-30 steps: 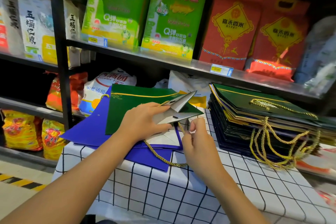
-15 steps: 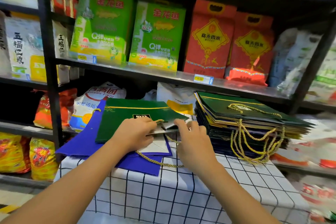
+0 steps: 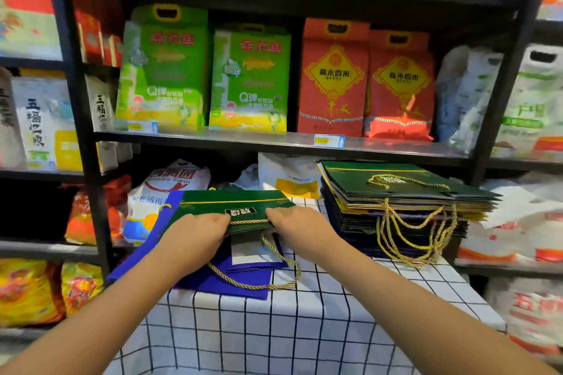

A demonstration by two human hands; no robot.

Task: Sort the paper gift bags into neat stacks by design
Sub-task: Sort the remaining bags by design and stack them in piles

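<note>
Checkered table [image 3: 304,329]: both hands grip green bag [image 3: 231,207] near edge

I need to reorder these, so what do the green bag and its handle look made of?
Green bag: looks like stiff coated paper or card with a slight sheen; it lies flat with crisp folded edges. Handle: apparently twisted gold cord; its spiral strands show. Both hands, left and right, grip the bag's near edge.

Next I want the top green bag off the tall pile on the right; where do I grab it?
Take the top green bag by its near edge, where the gold cord handles hang over the front of the pile. Come from the front with the right hand: the bag lies flat, and the shelf close above probably crowds a reach from overhead.
</note>
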